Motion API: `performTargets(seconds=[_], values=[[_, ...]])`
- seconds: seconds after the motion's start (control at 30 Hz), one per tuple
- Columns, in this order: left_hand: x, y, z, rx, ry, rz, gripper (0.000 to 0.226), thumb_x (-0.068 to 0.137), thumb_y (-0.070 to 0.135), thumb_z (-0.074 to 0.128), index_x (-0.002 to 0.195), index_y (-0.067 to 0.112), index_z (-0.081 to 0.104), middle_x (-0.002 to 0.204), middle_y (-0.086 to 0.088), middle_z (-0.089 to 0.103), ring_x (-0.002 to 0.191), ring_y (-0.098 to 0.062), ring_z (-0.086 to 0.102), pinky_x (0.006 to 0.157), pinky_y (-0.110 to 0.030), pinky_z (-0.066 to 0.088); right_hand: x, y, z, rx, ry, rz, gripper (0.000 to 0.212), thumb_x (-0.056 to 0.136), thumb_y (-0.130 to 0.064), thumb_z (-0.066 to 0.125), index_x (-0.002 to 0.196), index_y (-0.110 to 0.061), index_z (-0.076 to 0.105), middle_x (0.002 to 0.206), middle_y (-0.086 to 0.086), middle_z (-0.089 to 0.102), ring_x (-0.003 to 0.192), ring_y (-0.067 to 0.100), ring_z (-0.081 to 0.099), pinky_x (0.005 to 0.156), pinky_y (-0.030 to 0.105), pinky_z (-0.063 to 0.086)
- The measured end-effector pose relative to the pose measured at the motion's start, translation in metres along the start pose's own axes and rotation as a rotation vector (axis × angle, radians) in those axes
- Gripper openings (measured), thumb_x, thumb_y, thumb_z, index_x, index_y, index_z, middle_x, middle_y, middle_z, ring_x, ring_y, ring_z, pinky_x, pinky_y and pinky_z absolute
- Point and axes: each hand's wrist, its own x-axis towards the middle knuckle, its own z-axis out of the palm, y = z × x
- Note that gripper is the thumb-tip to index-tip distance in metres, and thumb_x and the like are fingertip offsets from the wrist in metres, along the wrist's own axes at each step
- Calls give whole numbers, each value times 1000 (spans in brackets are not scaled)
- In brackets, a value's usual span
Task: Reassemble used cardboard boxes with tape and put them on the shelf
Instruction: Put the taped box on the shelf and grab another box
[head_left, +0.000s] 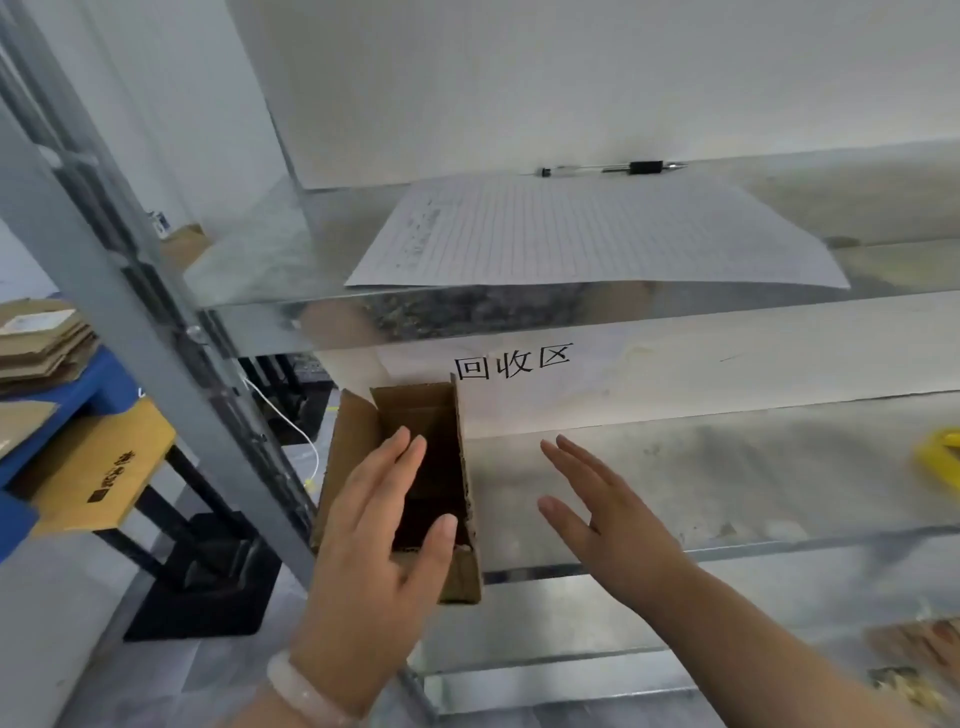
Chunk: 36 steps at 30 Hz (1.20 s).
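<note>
2 hands out front: left hand (382, 525) reaches forward, palm down, fingers straight and together, thumb splayed right, a pale bangle (306, 691) on its wrist. Right hand (602, 514) hovers alongside, fingers straight, slightly fanned, gripping nothing.

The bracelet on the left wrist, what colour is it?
The smooth bangle bracelet is milky white; head view shows it.

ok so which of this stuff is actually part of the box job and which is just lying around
Part of the job: cardboard box, open-topped, under the left hand; right hand, open beside it; metal shelf; flattened cardboard stack, far left.

Just lying about: lined paper sheet and pen, on the tier above; yellow object, right edge.
</note>
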Motion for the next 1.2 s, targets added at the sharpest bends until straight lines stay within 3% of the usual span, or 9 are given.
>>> performTargets(seconds=[0.13,0.23,0.4,0.5,0.77,0.9,1.0,1.2], values=[[46,47,54,65,-124,282,53,92,45,48,142,27,47,146,9,46,137,-10,39,113,-34,34,-15,34,-47,-264,315,-134,62,94,-64,35,149,-35,40,159,-11,30,147,11,26,120,40,27],[70,83,112,189,-203,412,52,88,45,48,135,24,55,136,5,58,130,-16,47,107,-41,43,-36,73,-91,-389,420,-143,59,96,-56,42,146,-26,46,155,-1,40,148,18,29,119,46,26],[91,176,215,205,-247,514,54,84,45,46,135,27,53,138,4,57,130,-22,51,107,-46,42,-100,156,-176,-489,470,117,69,91,-62,41,149,-25,43,156,1,38,148,21,26,119,46,26],[90,254,284,132,-277,598,57,84,48,45,137,28,52,142,4,53,133,-22,47,109,-46,38,-153,206,-236,-527,479,277,75,88,-68,35,152,-29,35,160,-3,28,150,18,20,122,41,15],[69,443,444,-127,-353,760,56,82,47,49,131,21,59,134,-1,58,124,-25,54,102,-42,45,-280,311,-375,-575,554,611,89,76,-73,7,156,-36,3,163,-14,-6,151,8,-11,120,32,-12],[62,501,505,-186,-418,816,54,81,45,53,129,20,58,128,-4,60,118,-28,58,96,-44,51,-312,356,-414,-536,599,716,78,89,-70,23,156,-37,1,164,-14,-4,150,5,-13,118,28,-14],[66,534,552,-227,-467,827,54,81,45,52,131,23,53,127,-2,59,118,-27,57,93,-46,52,-322,396,-432,-476,614,784,73,98,-58,38,156,-37,-1,164,-15,-5,149,5,-13,117,27,-15],[90,587,644,-241,-548,853,55,85,48,46,135,26,51,134,-1,58,123,-23,55,97,-44,50,-314,484,-481,-389,621,894,67,102,-50,37,157,-34,2,165,-14,-3,151,6,-10,123,31,-5]])
